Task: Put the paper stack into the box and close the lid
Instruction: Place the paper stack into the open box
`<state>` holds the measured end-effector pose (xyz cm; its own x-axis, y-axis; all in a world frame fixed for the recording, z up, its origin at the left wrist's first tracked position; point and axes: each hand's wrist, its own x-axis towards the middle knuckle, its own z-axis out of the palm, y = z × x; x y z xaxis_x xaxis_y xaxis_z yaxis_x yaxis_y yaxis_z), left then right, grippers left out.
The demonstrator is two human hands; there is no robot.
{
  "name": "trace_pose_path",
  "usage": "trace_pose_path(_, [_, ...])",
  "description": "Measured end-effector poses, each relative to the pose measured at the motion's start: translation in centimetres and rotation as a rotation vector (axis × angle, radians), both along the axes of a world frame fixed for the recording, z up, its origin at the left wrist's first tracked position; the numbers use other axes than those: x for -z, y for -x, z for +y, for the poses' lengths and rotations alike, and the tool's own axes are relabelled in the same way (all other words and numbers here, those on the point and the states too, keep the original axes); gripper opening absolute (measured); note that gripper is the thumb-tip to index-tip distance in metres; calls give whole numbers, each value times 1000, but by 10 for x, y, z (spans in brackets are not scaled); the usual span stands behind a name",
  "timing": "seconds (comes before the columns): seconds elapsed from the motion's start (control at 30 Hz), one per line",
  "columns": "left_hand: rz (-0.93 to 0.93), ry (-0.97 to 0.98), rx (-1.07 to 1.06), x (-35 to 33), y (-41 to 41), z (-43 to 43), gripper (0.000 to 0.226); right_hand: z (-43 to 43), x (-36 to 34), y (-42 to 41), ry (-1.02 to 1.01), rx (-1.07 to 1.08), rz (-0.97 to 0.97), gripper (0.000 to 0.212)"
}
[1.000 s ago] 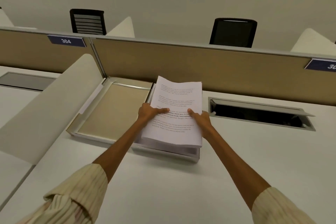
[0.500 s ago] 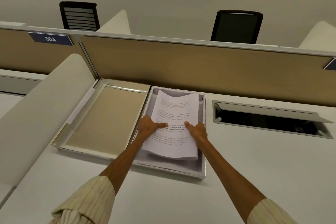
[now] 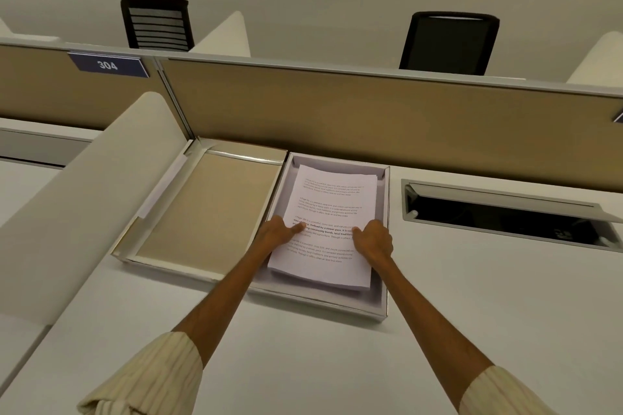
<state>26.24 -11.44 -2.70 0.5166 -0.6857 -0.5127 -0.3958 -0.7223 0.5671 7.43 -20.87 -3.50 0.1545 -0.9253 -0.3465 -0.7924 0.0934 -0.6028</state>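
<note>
Paper stack point(image 3: 332, 222), held tilted above the box a second ago, is now seen lowered inside the box point(image 3: 384, 308), which sits at the desk's point(image 3: 472, 313) far edge against the tan partition point(image 3: 371, 118). Its lid point(image 3: 205, 209) lies open, touching the box's left side. Two black chairs are visible beyond. The left hand point(image 3: 278, 234) and right hand point(image 3: 372, 241) are curled around the stack's side edges, thumbs pressed on the top sheet.
</note>
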Motion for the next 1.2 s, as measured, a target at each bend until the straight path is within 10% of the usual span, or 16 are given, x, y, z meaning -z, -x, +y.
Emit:
trace_pose_path(0.27, [-186,-116,140,-6,18,24,52,15,-6,4,105,-72,66,33])
trace_pose_path(0.73, [-529,518,-224,-43,28,86,24,42,-49,-14,442,-303,-35,38])
trace_pose_path(1.2, [-636,158,-560,-24,-70,188,67,96,-53,-123,311,-816,-42,75])
